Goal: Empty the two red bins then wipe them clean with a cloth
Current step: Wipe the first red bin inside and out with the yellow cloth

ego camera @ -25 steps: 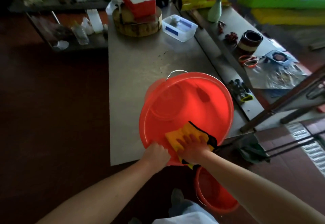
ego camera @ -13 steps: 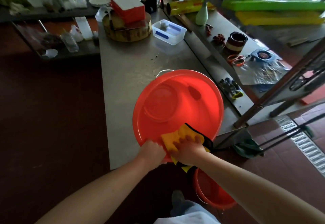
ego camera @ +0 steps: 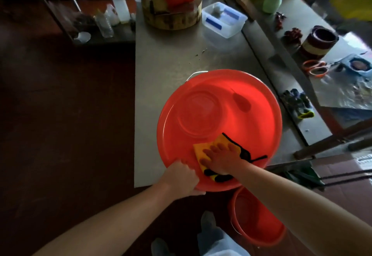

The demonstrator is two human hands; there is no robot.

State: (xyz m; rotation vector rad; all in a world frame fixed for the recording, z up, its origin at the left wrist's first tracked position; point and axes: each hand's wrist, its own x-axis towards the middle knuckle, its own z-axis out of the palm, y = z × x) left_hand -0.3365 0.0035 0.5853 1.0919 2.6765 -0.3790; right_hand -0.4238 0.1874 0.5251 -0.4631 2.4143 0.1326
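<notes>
A large red bin [ego camera: 219,115] stands on the steel table [ego camera: 167,62] near its front edge, tipped toward me so its inside faces up. My left hand [ego camera: 181,177] grips the bin's near rim. My right hand [ego camera: 221,158] lies flat with spread fingers on a yellow cloth with black edging [ego camera: 203,150], pressing it against the bin's near inner wall. A second, smaller red bin [ego camera: 257,219] stands on the floor below the table edge, partly hidden by my right forearm.
At the table's far end are a round wooden block [ego camera: 173,16] with a red box on it and a clear plastic container [ego camera: 224,20]. A shelf on the right holds dark gloves [ego camera: 298,102], scissors [ego camera: 315,68] and a jar [ego camera: 318,42]. Dark floor lies on the left.
My right hand has slid the cloth a little further up the bin's inner wall. My left hand keeps its hold on the rim. The camera has moved closer.
</notes>
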